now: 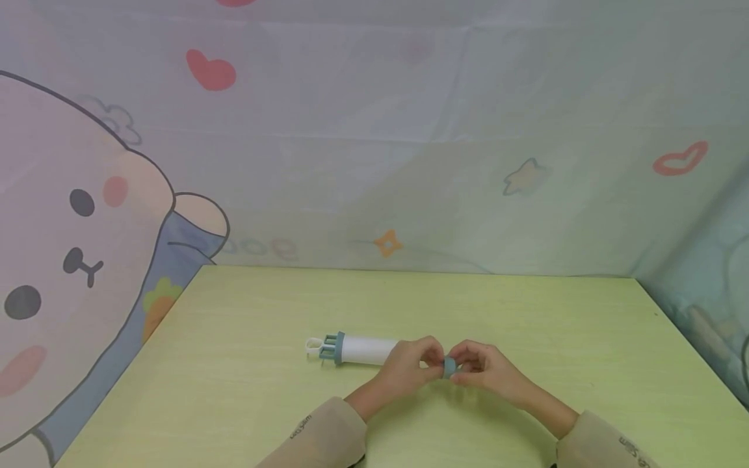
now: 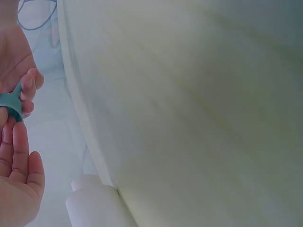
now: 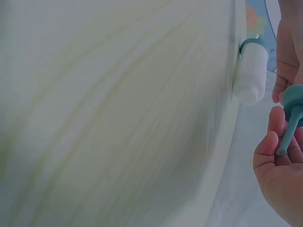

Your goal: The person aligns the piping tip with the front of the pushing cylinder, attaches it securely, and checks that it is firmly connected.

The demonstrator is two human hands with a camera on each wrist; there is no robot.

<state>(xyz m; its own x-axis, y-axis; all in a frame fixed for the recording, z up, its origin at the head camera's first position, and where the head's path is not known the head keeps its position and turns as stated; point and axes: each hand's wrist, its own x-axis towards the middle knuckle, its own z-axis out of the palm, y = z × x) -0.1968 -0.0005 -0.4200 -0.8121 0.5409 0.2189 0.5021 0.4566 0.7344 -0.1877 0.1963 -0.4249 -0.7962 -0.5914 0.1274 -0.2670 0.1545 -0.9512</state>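
Observation:
Between both hands is a small teal nozzle cap [image 1: 449,368], a wide collar with a thin spout, which shows clearly in the right wrist view. My left hand [image 1: 409,365] pinches its collar with thumb and fingers. From the other side my right hand [image 1: 490,374] holds the spout end in its fingers. Behind my left hand a white syringe-like tube [image 1: 368,350] lies on the table, its teal frame [image 1: 332,348] and white pull ring [image 1: 314,345] toward the left. Its narrower white front end [image 2: 86,182] appears in the left wrist view.
The pale yellow-green table [image 1: 263,305] reaches back to a printed cloth [image 1: 351,162] hung behind it. A large cartoon bear [image 1: 70,227] is printed at the left. Beige sleeves [image 1: 328,435] cover both forearms.

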